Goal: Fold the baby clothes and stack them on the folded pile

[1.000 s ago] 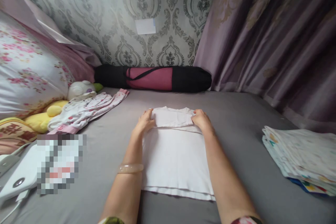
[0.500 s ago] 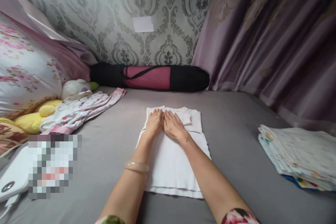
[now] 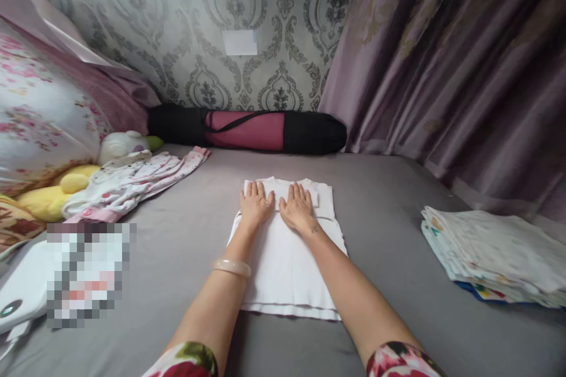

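Observation:
A white garment (image 3: 292,265) lies flat on the grey sheet, its upper part folded over near the far edge. Both palms face down on that folded part. My left hand (image 3: 257,203) rests on its left side, fingers extended and slightly apart, with a pale bangle on the wrist. To the right, separated by a narrow gap, my right hand (image 3: 297,206) lies flat with fingers pointing away from me. Neither hand grips the cloth. Part of the fold beneath the hands is hidden.
A stack of folded patterned cloths (image 3: 495,250) sits at the right. Crumpled patterned clothing (image 3: 145,179), a yellow plush (image 3: 48,200) and a white device (image 3: 26,283) are at the left. A black and maroon roll bag (image 3: 247,129) lies along the wall.
My hands have moved apart from each other across the folded part, left hand leftward and right hand slightly rightward. The whole view has shifted slightly.

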Demonstrator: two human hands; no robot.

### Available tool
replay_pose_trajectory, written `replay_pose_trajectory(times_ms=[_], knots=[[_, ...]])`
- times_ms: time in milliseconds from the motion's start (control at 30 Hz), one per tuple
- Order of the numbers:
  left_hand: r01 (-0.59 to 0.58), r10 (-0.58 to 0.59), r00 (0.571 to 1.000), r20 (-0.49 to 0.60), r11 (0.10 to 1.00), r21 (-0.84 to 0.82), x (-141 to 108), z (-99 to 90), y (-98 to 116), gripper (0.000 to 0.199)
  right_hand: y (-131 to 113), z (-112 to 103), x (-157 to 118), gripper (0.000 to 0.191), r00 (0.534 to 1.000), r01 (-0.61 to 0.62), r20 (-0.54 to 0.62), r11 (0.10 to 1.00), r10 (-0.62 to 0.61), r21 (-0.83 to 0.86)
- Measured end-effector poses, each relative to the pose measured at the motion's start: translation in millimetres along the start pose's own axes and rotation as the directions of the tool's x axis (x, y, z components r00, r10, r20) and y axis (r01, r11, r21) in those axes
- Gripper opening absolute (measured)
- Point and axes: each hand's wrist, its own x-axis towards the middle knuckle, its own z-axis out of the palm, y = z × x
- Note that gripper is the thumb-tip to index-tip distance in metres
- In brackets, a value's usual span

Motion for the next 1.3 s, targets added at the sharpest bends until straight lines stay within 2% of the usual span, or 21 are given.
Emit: replay_pose_trajectory(times_ms=[100, 233, 367, 533, 733, 867, 1000, 1067, 1167, 1233, 1300], knots=[[0.016, -0.017, 1.0, 0.023, 0.999, 0.034, 0, -1.8, 1, 0.069, 4, -1, 2, 0.07, 1.0, -0.021, 0.019, 0.999, 0.022, -0.034], [-0.006, 0.004, 0.999, 0.052, 0.998, 0.056, 0, -5.2, -2, 0.072, 15, -8, 1, 0.068, 0.998, 0.028, 0.062, 0.998, -0.024, -0.061], [-0.096, 0.091, 0.991, 0.099, 0.994, 0.055, 0, -8.6, -15, 0.076, 32, -18, -3, 0.065, 0.989, 0.121, 0.095, 0.991, -0.115, -0.058], [-0.216, 0.207, 0.964, 0.165, 0.976, 0.037, 3, -15.8, -38, 0.069, 55, -27, -5, 0.062, 0.965, 0.239, 0.118, 0.971, -0.234, -0.03], [-0.287, 0.286, 0.933, 0.22, 0.957, -0.024, 4, -22.1, -54, 0.071, 68, -22, -3, 0.062, 0.952, 0.293, 0.085, 0.956, -0.293, 0.012], [-0.302, 0.291, 0.928, 0.234, 0.953, 0.015, 8, -22.1, -56, 0.069, 68, -18, -2, 0.062, 0.952, 0.294, 0.076, 0.955, -0.295, 0.02], [-0.352, 0.317, 0.903, 0.291, 0.933, 0.076, 17, -33.3, -51, 0.061, 68, -21, 2, 0.062, 0.949, 0.291, 0.115, 0.956, -0.292, 0.026], [-0.396, 0.352, 0.891, 0.285, 0.912, 0.112, 23, -41.2, -43, 0.054, 67, -26, 6, 0.062, 0.946, 0.287, 0.147, 0.957, -0.29, 0.036], [-0.428, 0.403, 0.899, 0.172, 0.891, 0.149, 27, -45.2, -24, 0.051, 63, -33, 12, 0.059, 0.961, 0.256, 0.097, 0.966, -0.258, 0.035], [-0.445, 0.434, 0.895, 0.102, 0.885, 0.135, 28, -39.5, -10, 0.054, 58, -33, 16, 0.059, 0.981, 0.193, 0.032, 0.981, -0.194, 0.02], [-0.462, 0.456, 0.887, 0.077, 0.88, 0.106, 28, -28.9, 0, 0.058, 54, -30, 19, 0.062, 0.993, 0.119, 0.001, 0.993, -0.119, 0.006]])
